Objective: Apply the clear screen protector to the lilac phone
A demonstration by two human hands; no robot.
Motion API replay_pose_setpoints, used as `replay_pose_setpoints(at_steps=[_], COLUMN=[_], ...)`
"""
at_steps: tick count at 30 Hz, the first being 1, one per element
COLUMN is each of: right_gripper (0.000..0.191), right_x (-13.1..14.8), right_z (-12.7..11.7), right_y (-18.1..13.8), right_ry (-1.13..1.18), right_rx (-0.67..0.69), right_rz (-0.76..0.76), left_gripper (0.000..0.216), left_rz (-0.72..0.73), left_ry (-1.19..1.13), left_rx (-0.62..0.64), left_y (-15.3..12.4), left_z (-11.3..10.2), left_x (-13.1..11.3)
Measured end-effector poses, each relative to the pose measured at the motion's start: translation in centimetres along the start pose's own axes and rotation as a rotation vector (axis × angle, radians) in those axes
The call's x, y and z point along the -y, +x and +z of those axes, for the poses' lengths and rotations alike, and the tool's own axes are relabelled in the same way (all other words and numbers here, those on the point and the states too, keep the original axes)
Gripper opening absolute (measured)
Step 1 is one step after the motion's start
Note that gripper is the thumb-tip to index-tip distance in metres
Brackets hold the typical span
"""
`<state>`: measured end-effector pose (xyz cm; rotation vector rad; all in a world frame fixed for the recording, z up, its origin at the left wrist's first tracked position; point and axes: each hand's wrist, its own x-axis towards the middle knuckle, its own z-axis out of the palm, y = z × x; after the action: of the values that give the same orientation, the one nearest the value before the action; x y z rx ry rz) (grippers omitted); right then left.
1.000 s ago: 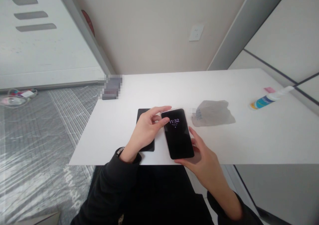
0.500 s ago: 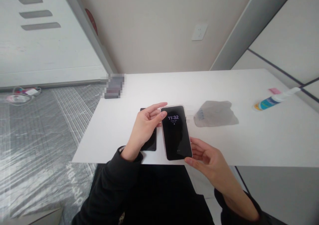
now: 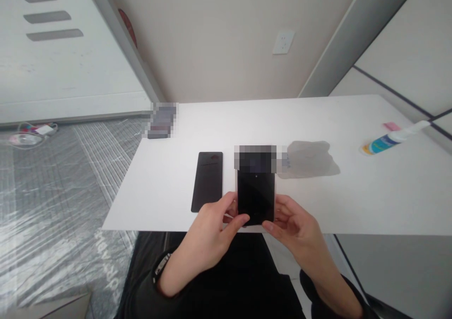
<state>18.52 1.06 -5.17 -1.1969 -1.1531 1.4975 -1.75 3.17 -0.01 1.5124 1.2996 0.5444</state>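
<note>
A black-screened phone (image 3: 256, 194) with a pale rim is held upright over the near edge of the white table (image 3: 370, 192). My left hand (image 3: 212, 236) grips its lower left corner, thumb on the bottom edge. My right hand (image 3: 294, 229) holds its lower right side with the fingers curled behind it. The top of the screen is blurred out. A flat black rectangular slab (image 3: 207, 181) lies on the table just left of the phone, apart from both hands.
A grey cloth (image 3: 312, 159) lies right of the phone. A white spray bottle (image 3: 393, 138) with a blue label lies on its side at the far right, a small pink item (image 3: 390, 126) beside it. A blurred dark object (image 3: 160, 121) sits at the table's far left corner.
My left hand moved from the phone's top left down to its bottom left corner, uncovering the black slab. The phone turned straighter and both hands now grip its lower end.
</note>
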Motion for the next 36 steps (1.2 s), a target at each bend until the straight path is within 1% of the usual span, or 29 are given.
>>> replay_pose_setpoints(at_steps=[3,5,7,10,12,14,16,17,18,19,21,24,26,28,31,36], right_gripper=[0.033,0.031,0.037,0.047,0.047,0.048,0.052,0.054,0.056,0.057,0.058,0.054,0.051,0.049,0.043,0.029], right_x=[0.2,0.2,0.2,0.5,0.9,1.6,2.2,2.5,2.6,2.7,2.7,2.4,2.3,2.4,2.6,2.2], right_z=[-0.1,-0.5,-0.9,-1.4,-1.8,-2.3,-3.0,-3.2,-3.4,-3.6,-3.6,-3.1,-2.8,-2.7,-2.6,-2.3], right_y=[0.1,0.6,1.6,3.5,4.9,6.2,7.6,8.2,8.8,9.4,10.2,11.0,11.2,11.4,11.9,12.4], right_ry=[-0.002,0.010,0.020,-0.002,-0.066,-0.139,-0.201,-0.228,-0.250,-0.268,-0.282,-0.270,-0.280,-0.322,-0.501,-0.913], right_rx=[0.073,0.056,-0.001,-0.038,-0.008,0.035,0.066,0.077,0.084,0.089,0.107,0.161,0.190,0.188,0.156,0.056], right_rz=[-0.049,-0.099,-0.127,-0.081,-0.030,0.007,0.024,0.028,0.033,0.041,0.072,0.117,0.123,0.106,0.017,-0.225], left_gripper=[0.014,0.015,0.014,0.014,0.024,0.044,0.069,0.077,0.080,0.080,0.073,0.054,0.038,0.031,0.028,0.027], left_rz=[-0.021,-0.048,-0.059,-0.049,-0.022,0.058,0.202,0.279,0.349,0.402,0.468,0.536,0.567,0.586,0.626,0.646], left_ry=[-0.059,-0.088,-0.061,0.007,0.093,0.201,0.314,0.368,0.421,0.471,0.559,0.657,0.674,0.670,0.705,0.773], left_rx=[0.057,0.103,0.126,0.136,0.102,0.023,-0.086,-0.139,-0.184,-0.218,-0.241,-0.245,-0.277,-0.309,-0.324,-0.329], left_y=[-0.2,-0.5,-0.7,-1.2,-1.4,-1.6,-1.8,-1.8,-1.7,-1.6,-1.3,-0.5,0.0,0.3,0.5,0.8], left_z=[-0.3,-0.4,-0.4,-0.1,0.2,0.5,0.6,0.7,0.7,0.7,0.8,1.0,1.1,1.2,1.0,0.4], left_x=[0.2,0.2,0.2,0.4,0.9,1.7,2.5,2.8,3.1,3.3,3.5,3.7,3.9,4.1,4.4,4.8])
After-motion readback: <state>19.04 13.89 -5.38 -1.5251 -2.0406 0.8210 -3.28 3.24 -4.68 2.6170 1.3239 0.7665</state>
